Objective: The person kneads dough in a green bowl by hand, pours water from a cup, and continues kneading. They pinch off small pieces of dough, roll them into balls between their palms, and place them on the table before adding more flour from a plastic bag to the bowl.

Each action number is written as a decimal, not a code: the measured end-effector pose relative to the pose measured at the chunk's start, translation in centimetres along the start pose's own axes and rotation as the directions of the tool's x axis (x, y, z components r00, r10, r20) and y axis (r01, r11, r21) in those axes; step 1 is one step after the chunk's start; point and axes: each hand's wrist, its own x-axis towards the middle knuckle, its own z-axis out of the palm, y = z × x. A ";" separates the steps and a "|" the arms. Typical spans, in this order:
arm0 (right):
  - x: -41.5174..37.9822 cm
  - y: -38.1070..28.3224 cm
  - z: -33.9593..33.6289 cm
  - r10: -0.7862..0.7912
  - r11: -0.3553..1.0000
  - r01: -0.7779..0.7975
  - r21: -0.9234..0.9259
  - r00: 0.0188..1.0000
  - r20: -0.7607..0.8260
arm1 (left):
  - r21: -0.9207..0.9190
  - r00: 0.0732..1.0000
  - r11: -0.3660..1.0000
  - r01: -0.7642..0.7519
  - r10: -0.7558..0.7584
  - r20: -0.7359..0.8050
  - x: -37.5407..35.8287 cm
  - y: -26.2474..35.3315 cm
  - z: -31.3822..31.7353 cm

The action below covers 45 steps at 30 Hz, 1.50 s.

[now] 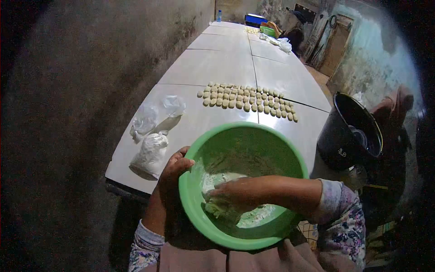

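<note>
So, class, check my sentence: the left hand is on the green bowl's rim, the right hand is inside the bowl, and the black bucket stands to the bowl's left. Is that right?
Not quite: the head view shows the black bucket to the right of the green bowl. The left hand is on its rim and the right hand inside.

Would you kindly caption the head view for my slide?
A round green plastic bowl with left hand against its side, right hand in powdery white mixture.

Head-worn view, facing forward and down, close above green bowl (258, 145), along table (217, 63)
</note>
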 end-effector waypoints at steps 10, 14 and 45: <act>-0.5 -1.3 -2.5 0.216 0.848 -0.413 -0.331 0.842 -0.495 | 0.018 0.998 1.000 0.015 -0.016 0.059 0.8 -0.7 -1.8; -1.0 3.1 -2.3 -0.120 0.882 -0.102 -0.459 0.895 -0.429 | -0.040 0.995 0.999 0.008 -0.004 0.102 0.8 -0.8 -1.5; -3.5 0.5 -3.0 0.307 0.726 -0.293 -0.622 0.948 -0.088 | 0.128 0.998 0.991 -0.029 0.022 0.055 0.8 -0.3 -2.1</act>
